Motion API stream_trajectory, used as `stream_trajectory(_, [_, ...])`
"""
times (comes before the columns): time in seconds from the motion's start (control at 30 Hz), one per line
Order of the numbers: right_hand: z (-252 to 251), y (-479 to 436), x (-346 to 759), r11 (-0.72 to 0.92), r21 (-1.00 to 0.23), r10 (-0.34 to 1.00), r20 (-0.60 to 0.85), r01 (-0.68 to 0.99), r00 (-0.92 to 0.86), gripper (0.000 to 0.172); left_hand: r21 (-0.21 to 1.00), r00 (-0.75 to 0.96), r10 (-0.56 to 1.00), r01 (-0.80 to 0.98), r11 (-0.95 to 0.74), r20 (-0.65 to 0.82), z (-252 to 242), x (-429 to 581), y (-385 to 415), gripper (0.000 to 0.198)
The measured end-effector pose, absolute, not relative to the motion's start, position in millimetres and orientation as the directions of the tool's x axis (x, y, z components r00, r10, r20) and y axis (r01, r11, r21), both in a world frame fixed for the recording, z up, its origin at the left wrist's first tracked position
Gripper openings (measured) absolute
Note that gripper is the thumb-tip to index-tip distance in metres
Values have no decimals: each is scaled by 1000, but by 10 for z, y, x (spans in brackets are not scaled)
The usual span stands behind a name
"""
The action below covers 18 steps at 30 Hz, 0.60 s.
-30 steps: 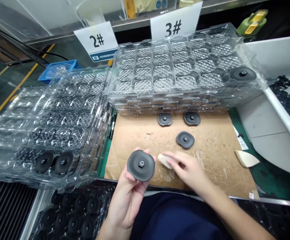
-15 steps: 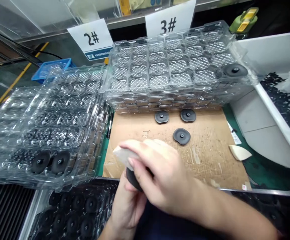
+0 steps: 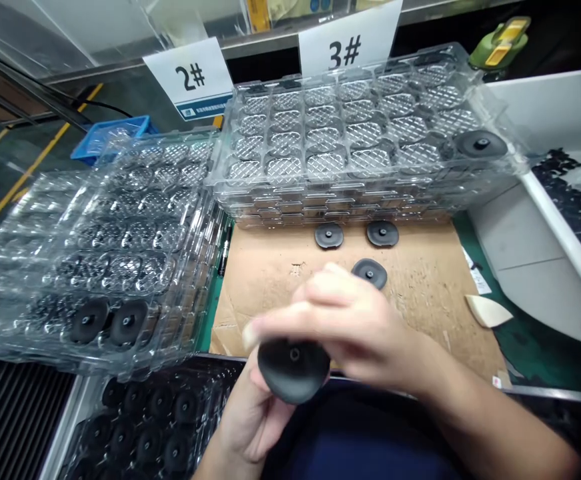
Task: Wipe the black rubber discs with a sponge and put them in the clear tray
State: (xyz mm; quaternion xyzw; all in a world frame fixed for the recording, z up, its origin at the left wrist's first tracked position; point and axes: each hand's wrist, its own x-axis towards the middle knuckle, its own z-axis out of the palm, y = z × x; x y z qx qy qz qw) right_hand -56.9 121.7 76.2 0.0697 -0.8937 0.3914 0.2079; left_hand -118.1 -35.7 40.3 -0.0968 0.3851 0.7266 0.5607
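A rounded black plastic cover with a small central post (image 3: 294,373) is held in my left hand (image 3: 250,420), its face tilted up toward me. My right hand (image 3: 355,320) lies across the cover's upper edge, its fingers closed and smeared by motion. A pale tip of a cream wedge-shaped piece (image 3: 250,335) pokes out at its fingertips; the fingers hide most of it. Beyond my hands, three similar covers rest on the cardboard sheet (image 3: 265,267): one at the left (image 3: 329,235), one at the right (image 3: 383,233) and one nearer (image 3: 369,273), partly behind my right hand.
A stack of clear trays (image 3: 350,183) stands behind the cardboard, with one cover (image 3: 480,143) in its right corner. More clear trays (image 3: 135,227) are stacked at left. Another cream wedge (image 3: 488,311) lies at right, beside a white bin (image 3: 525,233). A filled tray (image 3: 205,400) sits below left.
The cover has turned so its face with the post now shows. My right hand has shifted slightly right, and its fingers now hide most of the pale piece.
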Motion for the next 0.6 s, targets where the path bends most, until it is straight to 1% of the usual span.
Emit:
stream_trajectory(0.03, [677,1242,-573,674,-714,154,387,-190,-909,28,419,-326,770,-904,-84,-548,399,-1197,-383,42])
stream_trajectory(0.1, [441,1239,-517,602,-798,379,252,31,-890,30,352,-284,821,-930,-109,-495,400,-1229,-436,44])
stream_trajectory(0.13, [295,1210,-464,548,-829,440,173,111,-881,31,327,-268,840,-938,-116,-471,403,-1242,-458,43])
stream_trajectory(0.17, [139,1168,-402,504,-847,459,100,167,-883,31,314,-260,853,-942,-121,-453,406,-1252,-475,42])
stream_trajectory(0.23, [-158,1076,-276,475,-851,426,-1,225,-905,30,316,-256,862,-941,-119,-439,410,-1262,-489,39])
stream_trajectory(0.33, [-358,1019,-155,493,-832,385,-51,253,-921,27,313,-246,864,-943,-109,-440,402,-1258,-477,40])
stream_trajectory(0.37, [-320,1029,-142,487,-832,412,-50,267,-910,26,317,-252,861,-942,-113,-442,393,-1252,-469,39])
stream_trajectory(0.43, [-93,1057,-148,474,-831,519,-2,289,-855,26,354,-300,849,-924,-144,-436,360,-1235,-447,41])
stream_trajectory(0.47, [70,1059,-161,480,-830,570,49,284,-820,26,392,-348,834,-903,-176,-428,337,-1224,-433,43])
stream_trajectory(0.5, [242,1046,-177,511,-820,592,116,260,-798,26,441,-409,807,-873,-209,-426,311,-1213,-418,44])
stream_trajectory(0.53, [405,1017,-192,572,-795,560,196,204,-805,28,496,-473,772,-834,-239,-423,285,-1202,-402,46])
stream_trajectory(0.6, [650,932,-211,688,-725,408,337,44,-848,31,593,-587,695,-754,-283,-416,240,-1187,-371,47])
